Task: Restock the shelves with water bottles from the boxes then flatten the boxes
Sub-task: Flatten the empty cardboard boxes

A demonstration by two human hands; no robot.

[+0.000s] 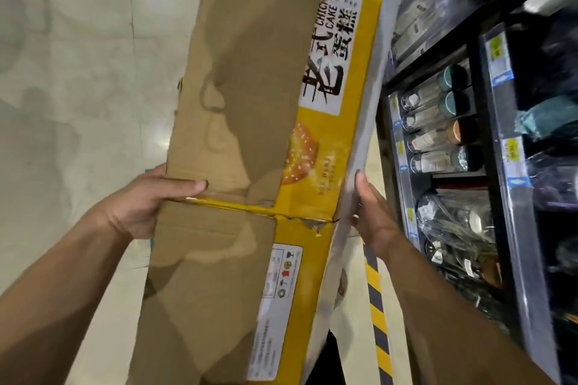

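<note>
A large flattened cardboard box (237,78), brown with a yellow printed face reading "CHICKEN CAKE", fills the middle of the head view and is held up between both hands. My left hand (140,206) grips its left edge near a fold, thumb lying across the brown panel. My right hand (373,216) holds the right edge, fingers curled behind it and thumb along the edge. Bottles (438,131) lie in rows on the black shelf (516,206) at the right.
Pale tiled floor (78,87) spreads out to the left. A yellow-and-black hazard stripe (377,316) runs along the floor at the foot of the shelf. Price tags (500,56) line the shelf rails. Clear glassware (459,228) fills a lower shelf section.
</note>
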